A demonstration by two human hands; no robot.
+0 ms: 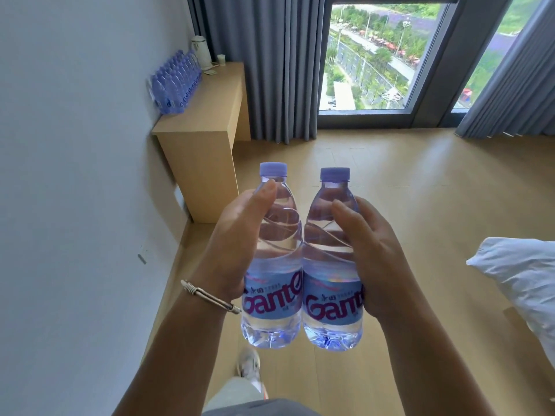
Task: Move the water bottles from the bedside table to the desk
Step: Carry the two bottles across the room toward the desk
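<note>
I carry two clear water bottles with pale purple caps and blue labels, upright and side by side in front of me. My left hand [232,235] grips the left bottle [274,256] around its body. My right hand [377,253] grips the right bottle [329,259] the same way. The two bottles touch at their middles. Ahead on the left stands the light wooden desk [207,115] against the wall. Several more of the same bottles [175,82] are lined up in rows along its wall side.
A white kettle [200,57] and a small cup [221,59] stand at the desk's far end. Grey curtains [279,64] and a large window [378,52] lie beyond. A white pillow [516,274] juts in at the right. Wooden floor [390,181] stretches between me and the desk.
</note>
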